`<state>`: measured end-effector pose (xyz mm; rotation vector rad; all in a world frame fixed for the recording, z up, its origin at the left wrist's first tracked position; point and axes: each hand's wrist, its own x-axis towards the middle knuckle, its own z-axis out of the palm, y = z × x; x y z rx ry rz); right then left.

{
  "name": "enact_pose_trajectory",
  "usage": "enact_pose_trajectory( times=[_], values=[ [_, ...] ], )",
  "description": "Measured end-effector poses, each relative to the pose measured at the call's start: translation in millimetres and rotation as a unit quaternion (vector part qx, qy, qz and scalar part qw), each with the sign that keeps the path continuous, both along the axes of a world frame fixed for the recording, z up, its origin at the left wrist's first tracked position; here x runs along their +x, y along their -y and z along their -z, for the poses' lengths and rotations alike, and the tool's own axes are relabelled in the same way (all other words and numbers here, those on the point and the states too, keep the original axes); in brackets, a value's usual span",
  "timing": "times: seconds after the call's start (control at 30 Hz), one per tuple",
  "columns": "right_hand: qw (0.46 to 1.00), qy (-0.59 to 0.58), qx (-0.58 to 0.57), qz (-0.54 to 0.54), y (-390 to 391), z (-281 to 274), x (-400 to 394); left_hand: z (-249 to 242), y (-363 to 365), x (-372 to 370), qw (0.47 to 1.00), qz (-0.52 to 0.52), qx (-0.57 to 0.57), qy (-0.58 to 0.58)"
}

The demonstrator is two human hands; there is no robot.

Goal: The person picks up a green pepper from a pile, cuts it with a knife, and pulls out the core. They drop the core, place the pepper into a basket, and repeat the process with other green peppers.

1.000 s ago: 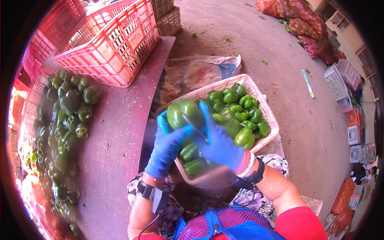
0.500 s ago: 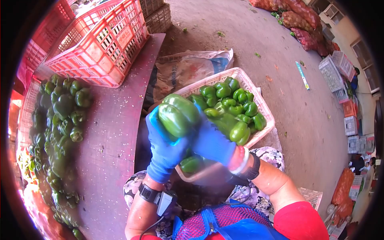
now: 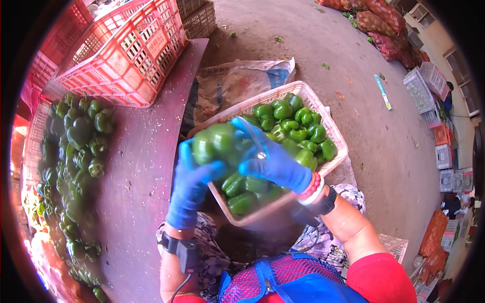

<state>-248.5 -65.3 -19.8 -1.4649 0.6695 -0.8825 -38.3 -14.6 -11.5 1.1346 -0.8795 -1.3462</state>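
Blurred by motion, a green bell pepper (image 3: 211, 144) is in my left hand (image 3: 188, 182), its blue-gloved fingers and thumb round the near side. My right hand (image 3: 280, 164), gloved in blue too, is close beside the pepper with its fingers curled. A thin, shiny metal tool (image 3: 260, 150) shows in it; I cannot tell its exact kind. Below both hands stands a pale pink plastic crate (image 3: 237, 220) holding many green bell peppers (image 3: 293, 126).
To the left is a flat reddish surface (image 3: 136, 202) with a long heap of green peppers (image 3: 76, 151). A pink crate (image 3: 126, 60) stands at its far end. A sack (image 3: 237, 83) lies behind the near crate. Filled sacks (image 3: 381, 25) and stacked crates (image 3: 422, 93) are farther right.
My hands have moved apart, the right one shifting a little right. The pepper has tipped and come lower in my left hand. The metal tool has come into sight.
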Motion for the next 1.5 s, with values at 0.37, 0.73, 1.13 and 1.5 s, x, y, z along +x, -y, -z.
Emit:
enact_pose_trajectory(
  times=[0.37,0.73,1.13,1.5],
  values=[
    [0.977,0.054,0.196,-0.064,2,-7,-16,-11,1,-25,0.982,0.136,0.015,-0.130],
    [0.895,0.284,0.337,-0.066,-7,14,-44,-16,5,-3,0.938,0.184,0.006,-0.295],
    [0.852,0.402,0.334,-0.026,0,7,-32,4,8,-5,0.883,0.042,-0.007,-0.467],
    [0.842,-0.452,-0.166,0.244,76,110,-94,21,20,9,0.993,-0.066,-0.050,-0.079]
  ],
)
